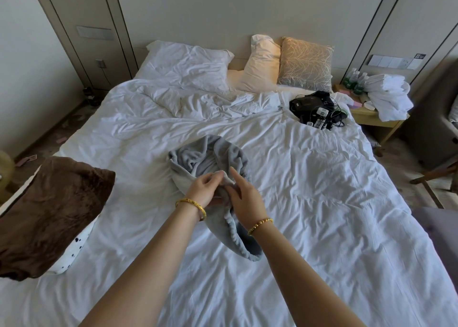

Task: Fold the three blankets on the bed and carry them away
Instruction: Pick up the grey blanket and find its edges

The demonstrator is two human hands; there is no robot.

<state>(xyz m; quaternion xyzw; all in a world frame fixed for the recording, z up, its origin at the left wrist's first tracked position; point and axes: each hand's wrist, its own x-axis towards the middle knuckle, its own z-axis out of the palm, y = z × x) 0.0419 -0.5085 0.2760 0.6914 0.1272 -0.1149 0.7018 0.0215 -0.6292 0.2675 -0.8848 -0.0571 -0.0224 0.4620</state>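
A crumpled grey blanket (210,158) lies in the middle of the white bed (322,190), and a strip of it trails toward me. My left hand (204,190) pinches its edge between fingers and thumb. My right hand (244,193) grips the same edge just beside it, index finger stretched out. A brown blanket (49,210) lies folded at the bed's left edge, on top of a white blanket with black spots (74,250).
Black electronic devices with cables (316,111) lie at the bed's far right. Pillows (186,64) and a beige cushion (306,64) rest against the headboard. A nightstand (371,116) with white towels and bottles stands on the right, a chair (436,175) beyond it.
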